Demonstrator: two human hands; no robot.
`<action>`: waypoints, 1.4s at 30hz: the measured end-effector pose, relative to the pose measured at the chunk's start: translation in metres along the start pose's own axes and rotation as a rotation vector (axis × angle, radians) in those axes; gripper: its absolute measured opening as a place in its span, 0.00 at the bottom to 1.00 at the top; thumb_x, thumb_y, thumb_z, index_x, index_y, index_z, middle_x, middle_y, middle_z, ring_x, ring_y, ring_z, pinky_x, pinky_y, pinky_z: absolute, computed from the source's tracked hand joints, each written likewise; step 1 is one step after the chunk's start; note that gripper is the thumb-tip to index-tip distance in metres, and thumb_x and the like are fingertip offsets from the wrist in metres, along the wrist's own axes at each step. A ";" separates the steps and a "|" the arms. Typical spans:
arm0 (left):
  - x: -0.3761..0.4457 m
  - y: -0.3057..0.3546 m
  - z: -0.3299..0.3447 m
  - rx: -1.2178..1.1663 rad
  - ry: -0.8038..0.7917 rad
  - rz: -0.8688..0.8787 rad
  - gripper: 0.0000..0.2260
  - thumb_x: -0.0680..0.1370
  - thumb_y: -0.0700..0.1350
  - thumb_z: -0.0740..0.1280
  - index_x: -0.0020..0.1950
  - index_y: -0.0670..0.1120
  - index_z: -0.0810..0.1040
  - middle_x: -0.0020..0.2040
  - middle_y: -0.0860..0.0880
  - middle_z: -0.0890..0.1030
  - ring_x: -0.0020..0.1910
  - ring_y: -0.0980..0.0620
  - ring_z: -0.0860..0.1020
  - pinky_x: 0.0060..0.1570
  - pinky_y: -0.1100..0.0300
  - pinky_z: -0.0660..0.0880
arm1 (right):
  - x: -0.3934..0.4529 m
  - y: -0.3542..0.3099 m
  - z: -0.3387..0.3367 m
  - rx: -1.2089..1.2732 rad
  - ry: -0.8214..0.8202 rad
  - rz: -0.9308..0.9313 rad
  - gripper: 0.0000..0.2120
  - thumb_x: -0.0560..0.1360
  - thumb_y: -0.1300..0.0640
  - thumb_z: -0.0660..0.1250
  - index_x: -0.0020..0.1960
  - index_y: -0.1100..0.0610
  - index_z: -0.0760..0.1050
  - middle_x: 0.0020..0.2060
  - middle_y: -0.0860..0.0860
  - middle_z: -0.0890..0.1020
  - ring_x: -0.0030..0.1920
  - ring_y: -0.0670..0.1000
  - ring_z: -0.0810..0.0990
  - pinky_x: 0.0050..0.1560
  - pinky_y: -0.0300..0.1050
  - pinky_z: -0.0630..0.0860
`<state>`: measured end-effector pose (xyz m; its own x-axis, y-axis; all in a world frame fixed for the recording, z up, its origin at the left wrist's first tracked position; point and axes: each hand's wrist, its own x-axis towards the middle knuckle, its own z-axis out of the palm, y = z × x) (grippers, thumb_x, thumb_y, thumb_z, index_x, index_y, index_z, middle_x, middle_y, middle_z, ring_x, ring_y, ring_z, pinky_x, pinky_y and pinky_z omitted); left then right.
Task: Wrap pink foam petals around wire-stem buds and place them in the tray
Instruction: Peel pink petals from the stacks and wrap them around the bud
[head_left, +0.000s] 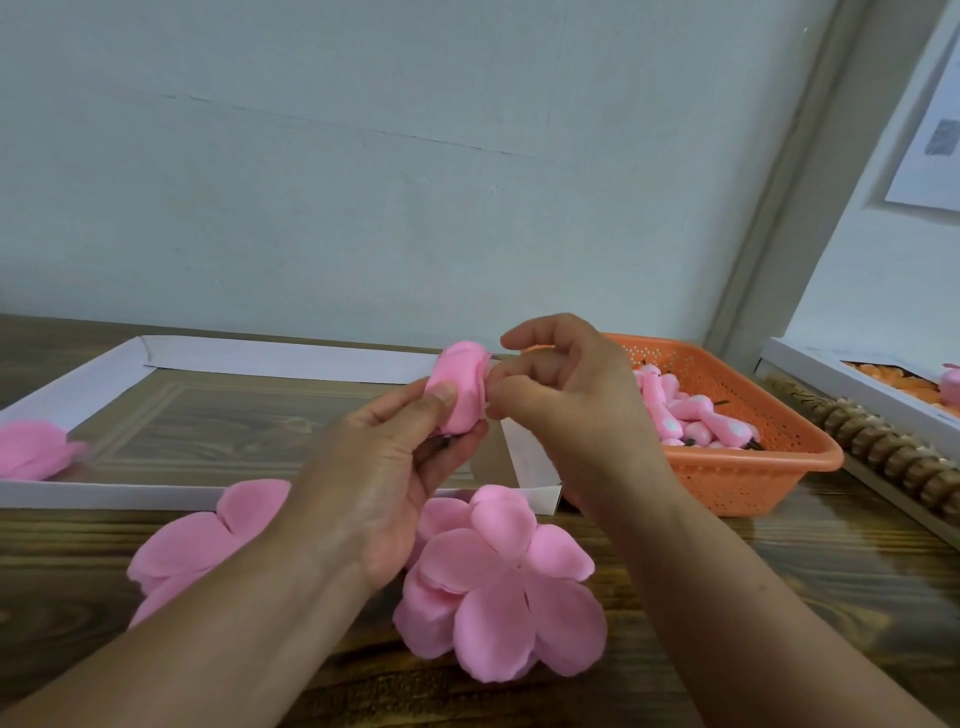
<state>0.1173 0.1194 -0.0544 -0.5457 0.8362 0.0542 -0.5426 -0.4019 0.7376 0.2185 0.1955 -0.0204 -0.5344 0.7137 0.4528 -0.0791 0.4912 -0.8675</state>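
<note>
My left hand grips a pink foam bud wrapped in petals, thumb pressed on its front, above the white cardboard tray. My right hand pinches the bud's right edge with curled fingers. A dark bit of wire stem shows under the bud, between my left fingers. Loose pink foam petal pieces lie on the table: a stack below my hands and another piece partly under my left forearm. One wrapped pink flower lies at the tray's left end.
An orange perforated basket at the right holds several pink wire-stem buds. A white box with orange pieces and a carved wooden rail stand far right. A wall rises just behind the wooden table.
</note>
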 end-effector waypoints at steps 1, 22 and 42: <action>0.000 0.000 0.000 0.007 -0.002 0.011 0.19 0.66 0.41 0.68 0.56 0.38 0.80 0.48 0.44 0.85 0.45 0.51 0.84 0.40 0.64 0.80 | 0.000 0.001 0.001 0.043 0.006 0.027 0.11 0.67 0.66 0.71 0.45 0.55 0.73 0.32 0.55 0.82 0.34 0.49 0.79 0.38 0.43 0.76; -0.012 -0.007 -0.007 0.706 -0.115 0.437 0.09 0.69 0.53 0.68 0.46 0.66 0.82 0.45 0.60 0.85 0.46 0.60 0.83 0.44 0.66 0.79 | 0.002 -0.001 -0.006 -0.066 -0.054 0.078 0.16 0.67 0.65 0.74 0.53 0.60 0.76 0.24 0.49 0.76 0.23 0.46 0.75 0.25 0.40 0.71; -0.009 -0.002 -0.007 0.673 -0.199 0.235 0.12 0.69 0.46 0.74 0.49 0.60 0.82 0.44 0.55 0.85 0.43 0.56 0.84 0.39 0.58 0.81 | 0.008 0.000 -0.026 -0.177 -0.231 -0.004 0.04 0.71 0.69 0.70 0.37 0.67 0.76 0.20 0.50 0.76 0.21 0.46 0.73 0.24 0.39 0.73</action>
<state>0.1187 0.1104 -0.0612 -0.4382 0.8339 0.3355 0.1177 -0.3168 0.9412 0.2365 0.2142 -0.0116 -0.7136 0.5889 0.3794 0.0555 0.5874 -0.8074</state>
